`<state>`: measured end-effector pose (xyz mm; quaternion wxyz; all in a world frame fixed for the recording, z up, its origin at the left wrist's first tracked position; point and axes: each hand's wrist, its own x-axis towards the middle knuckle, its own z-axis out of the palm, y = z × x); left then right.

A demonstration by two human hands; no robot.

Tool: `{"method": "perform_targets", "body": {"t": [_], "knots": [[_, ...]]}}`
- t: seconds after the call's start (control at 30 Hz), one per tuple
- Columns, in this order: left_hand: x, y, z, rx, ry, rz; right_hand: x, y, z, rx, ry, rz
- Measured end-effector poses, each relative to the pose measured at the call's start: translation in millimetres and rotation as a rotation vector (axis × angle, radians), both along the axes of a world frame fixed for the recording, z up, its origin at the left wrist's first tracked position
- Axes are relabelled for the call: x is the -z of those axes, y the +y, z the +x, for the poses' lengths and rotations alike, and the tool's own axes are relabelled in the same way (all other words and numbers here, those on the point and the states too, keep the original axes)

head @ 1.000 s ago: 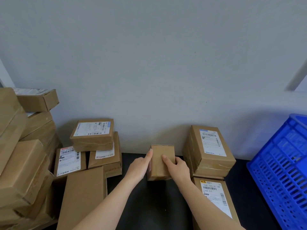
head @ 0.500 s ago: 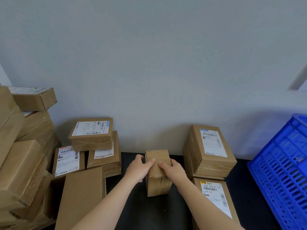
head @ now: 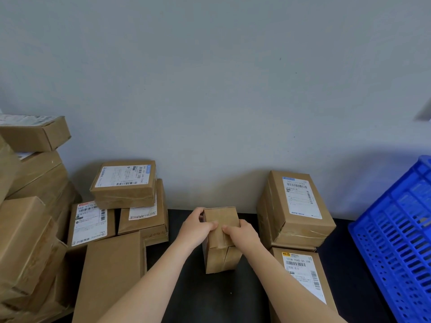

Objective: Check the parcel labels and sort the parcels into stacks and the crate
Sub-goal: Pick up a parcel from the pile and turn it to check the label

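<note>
At the frame's centre, the left hand (head: 197, 229) and right hand (head: 242, 235) grip a small box (head: 221, 252), fingers curled over its top.

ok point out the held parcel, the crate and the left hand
parcel (head: 218, 256): head view, lower part of its front face
crate (head: 396, 241): head view, slotted near wall
left hand (head: 198, 230): head view, back of the hand

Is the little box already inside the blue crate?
No, the small box is gripped by the left hand and right hand over the black table, apart from the blue crate.
</note>
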<state>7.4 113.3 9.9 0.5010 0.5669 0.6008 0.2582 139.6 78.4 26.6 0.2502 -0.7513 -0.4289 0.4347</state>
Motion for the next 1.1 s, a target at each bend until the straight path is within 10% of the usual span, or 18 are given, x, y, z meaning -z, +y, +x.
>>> {"method": "perform_targets", "body": {"t": [1.1], "knots": [[-16.3,-2.4,-19.1,-0.071,-0.149,-0.165,-9.9,-0.6,-2.3,-0.098,-0.183,0.032]]}}
